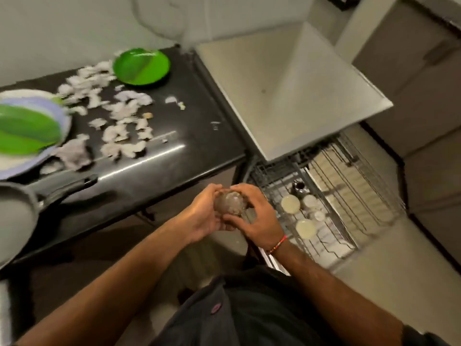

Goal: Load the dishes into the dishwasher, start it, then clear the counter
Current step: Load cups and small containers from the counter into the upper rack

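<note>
Holding a small clear glass (230, 204) between both hands, the person stands just in front of the pulled-out wire rack (331, 196), the landmark for this report. Head view: the left hand (204, 216) cups the glass from the counter side with fingers curled round it; the right hand (252, 216) wraps it from the rack side, thumb over the rim, so both are clamped on the same item. The glass is above the floor, just short of the rack's near corner, not yet inside. The step in hand is judged to be loading this glass. Done well, it would go mouth-down into a free spot, apart from the pale round dishes (290, 204) already seated in the rack's near half. The glass looks smooth, rounded and translucent, likely slippery; motion blur prevents finer detail. The rack is thin grey wire in a grid. Left of the rack, the dark glossy counter (199, 136) carries a green plate (141, 66), stacked plates (30, 131), scattered pale scraps (112, 113) and a grey pan (17, 213) with a black handle.
</note>
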The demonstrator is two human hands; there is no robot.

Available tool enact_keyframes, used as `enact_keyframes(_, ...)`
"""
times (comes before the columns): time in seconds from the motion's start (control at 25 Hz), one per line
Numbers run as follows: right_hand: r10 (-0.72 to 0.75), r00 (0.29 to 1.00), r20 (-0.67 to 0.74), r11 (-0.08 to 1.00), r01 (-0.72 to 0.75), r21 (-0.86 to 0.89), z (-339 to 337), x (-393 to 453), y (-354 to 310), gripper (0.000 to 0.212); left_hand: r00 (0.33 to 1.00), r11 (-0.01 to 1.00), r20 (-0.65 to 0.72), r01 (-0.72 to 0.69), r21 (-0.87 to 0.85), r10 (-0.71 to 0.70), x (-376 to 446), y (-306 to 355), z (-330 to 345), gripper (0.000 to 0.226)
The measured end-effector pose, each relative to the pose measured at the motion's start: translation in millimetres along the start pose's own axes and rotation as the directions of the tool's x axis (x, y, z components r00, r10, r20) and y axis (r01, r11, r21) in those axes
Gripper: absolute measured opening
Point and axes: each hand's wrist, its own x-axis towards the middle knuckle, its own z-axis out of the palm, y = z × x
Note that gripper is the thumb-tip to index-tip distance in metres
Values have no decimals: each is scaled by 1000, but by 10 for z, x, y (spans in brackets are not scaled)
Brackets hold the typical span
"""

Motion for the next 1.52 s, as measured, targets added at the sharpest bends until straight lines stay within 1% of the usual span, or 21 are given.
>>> enact_keyframes(0.04, 99, 991, -85, 995, -96, 33, -207, -58, 182, 59, 999, 998, 27, 18, 53, -19, 202, 26, 220, 47)
enact_keyframes(0.12, 262, 944, -202, 965, -250, 81, -579, -116, 563, 60, 998, 985, 53, 29, 171, -38, 611, 53, 626, 40)
enact_keyframes(0.2, 393, 886, -246, 919, -368, 142, -924, -92, 997, 60, 996, 959, 56, 45, 280, -63, 1012, 99, 1084, 32)
enact_keyframes(0.28, 509, 819, -265, 860, -469, 201, -1188, -13, 1470, 57, 998, 916, 21, 53, 399, -67, 1406, 140, 1466, 36)
enact_keyframes(0.36, 604, 747, -280, 797, -561, 222, -1361, 124, 1996, 54, 998, 833, -49, 69, 549, -51, 1777, 192, 1717, 40)
enact_keyframes(0.44, 676, 686, -269, 735, -656, 173, -1428, 343, 2573, 57, 994, 749, -97, 94, 656, -40, 2096, 239, 1863, 35)
enact_keyframes(0.52, 736, 638, -225, 668, -738, 91, -1364, 597, 3101, 65, 995, 681, -102, 91, 727, -25, 2287, 255, 1915, 30)
enact_keyframes(0.56, 756, 624, -198, 644, -762, 61, -1311, 721, 3334, 70, 996, 646, -89, 78, 759, -17, 2371, 248, 1925, 30)
enact_keyframes(0.6, 763, 622, -174, 635, -772, 27, -1247, 837, 3558, 71, 997, 617, -78, 73, 784, -19, 2458, 236, 1926, 33)
enact_keyframes(0.64, 751, 641, -159, 646, -763, -25, -1175, 919, 3756, 71, 997, 599, -77, 77, 797, -25, 2530, 216, 1913, 34)
enact_keyframes(0.76, 681, 727, -89, 679, -672, -295, -1000, 1035, 4104, 71, 993, 595, -112, 109, 797, -32, 2654, 142, 1835, 33)
enact_keyframes(0.88, 699, 715, -3, 623, -611, -489, -913, 1088, 4304, 75, 989, 599, -139, 138, 789, -45, 2695, 71, 1793, 31)
enact_keyframes(1.04, 720, 689, 79, 617, -585, -526, -946, 1110, 4446, 79, 985, 653, -159, 162, 740, -65, 2725, 61, 1778, 29)
enact_keyframes(1.16, 715, 686, 138, 629, -544, -556, -1108, 1091, 4468, 78, 988, 661, -143, 144, 737, -56, 2711, 60, 1782, 32)
enact_keyframes(1.2, 714, 688, 129, 630, -552, -546, -1169, 1093, 4462, 78, 990, 663, -135, 133, 737, -48, 2701, 58, 1778, 33)
enact_keyframes(1.28, 704, 707, 63, 632, -584, -510, -1260, 1066, 4371, 73, 992, 668, -120, 108, 736, -28, 2669, 58, 1749, 34)
enact_keyframes(1.36, 648, 759, -61, 660, -600, -452, -1332, 975, 4169, 55, 995, 668, -100, 75, 740, 0, 2587, 46, 1680, 33)
enact_keyframes(1.4, 620, 778, -105, 697, -607, -382, -1364, 908, 4021, 45, 996, 666, -91, 52, 744, 23, 2508, 42, 1633, 32)
enact_keyframes(1.44, 615, 781, -111, 737, -619, -269, -1380, 843, 3844, 37, 995, 661, -84, 26, 750, 55, 2431, 29, 1565, 30)
enact_keyframes(1.48, 616, 785, -70, 771, -618, -154, -1373, 783, 3612, 33, 992, 654, -77, -10, 757, 104, 2341, 23, 1492, 28)
enact_keyframes(1.52, 576, 817, -12, 814, -575, -78, -1344, 728, 3346, 31, 983, 639, -67, -59, 767, 172, 2250, 22, 1403, 25)
